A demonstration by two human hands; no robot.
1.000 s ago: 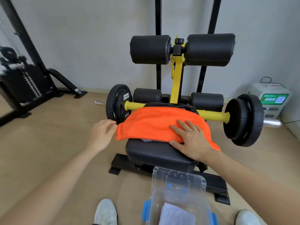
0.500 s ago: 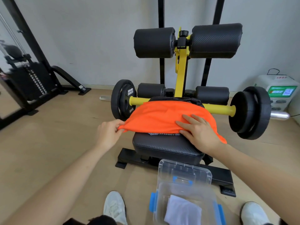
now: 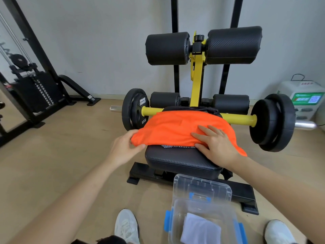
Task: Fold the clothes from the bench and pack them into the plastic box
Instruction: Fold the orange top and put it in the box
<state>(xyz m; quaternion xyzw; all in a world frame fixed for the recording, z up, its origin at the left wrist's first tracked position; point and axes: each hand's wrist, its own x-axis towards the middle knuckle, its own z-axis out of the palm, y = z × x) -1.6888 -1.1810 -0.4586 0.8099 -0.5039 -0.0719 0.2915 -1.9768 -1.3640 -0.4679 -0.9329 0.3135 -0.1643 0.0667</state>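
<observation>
An orange garment [image 3: 177,128] lies spread over the black padded bench seat [image 3: 181,160], with a dark garment [image 3: 191,108] and a patterned grey one [image 3: 175,147] peeking from under it. My left hand [image 3: 124,147] grips the orange garment's left edge, thumb underneath. My right hand [image 3: 215,144] lies flat on its right part, fingers straight. A clear plastic box [image 3: 200,213] with blue latches stands on the floor in front of the bench. A folded white cloth [image 3: 200,229] lies inside it.
Behind the seat rises a yellow frame [image 3: 197,80] with black roller pads and a barbell with weight plates [image 3: 135,110] on both sides. A cable machine [image 3: 33,88] stands at left, a white device [image 3: 306,101] at right. My white shoes [image 3: 126,226] flank the box.
My left hand reached the orange garment's left edge and took hold of it, pulling it slightly inward. My right hand stayed pressed on the right part.
</observation>
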